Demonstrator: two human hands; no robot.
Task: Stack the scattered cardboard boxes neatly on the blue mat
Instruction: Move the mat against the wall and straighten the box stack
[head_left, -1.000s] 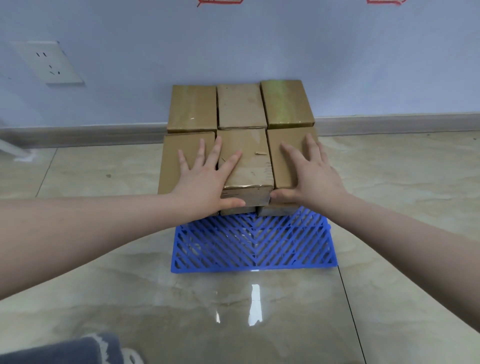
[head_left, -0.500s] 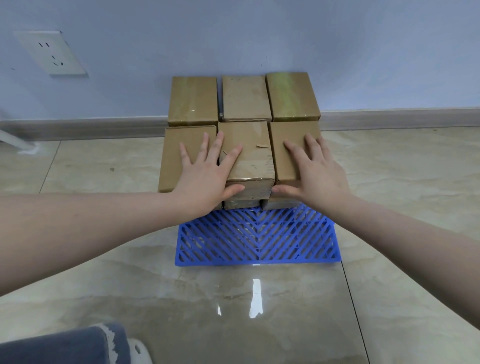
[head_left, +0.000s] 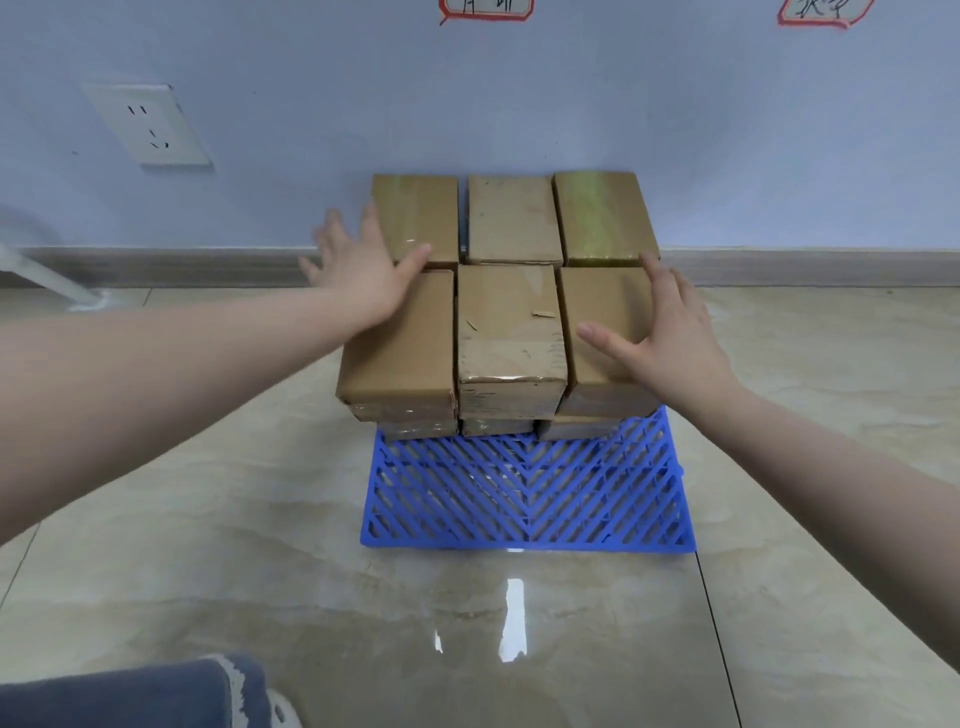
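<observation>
Several brown cardboard boxes stand stacked on the back half of the blue mat (head_left: 524, 499), against the wall. The top layer has a front row of three, with the taped middle box (head_left: 509, 332) between a left box (head_left: 400, 348) and a right box (head_left: 605, 312), and a back row of three behind. My left hand (head_left: 363, 265) lies flat with spread fingers at the left side of the stack, thumb on the back left box (head_left: 418, 218). My right hand (head_left: 660, 332) rests open on the front right box, fingers along its right edge.
The glossy tiled floor (head_left: 260, 571) surrounds the mat. A wall socket (head_left: 148, 124) sits on the blue wall at upper left. A white leg (head_left: 47, 275) slants in at the left edge. My blue trouser leg and shoe (head_left: 156, 696) show at bottom left.
Both hands have left the tops of the front boxes. The left hand moved back and out to the stack's left side; the right hand slid to the right edge.
</observation>
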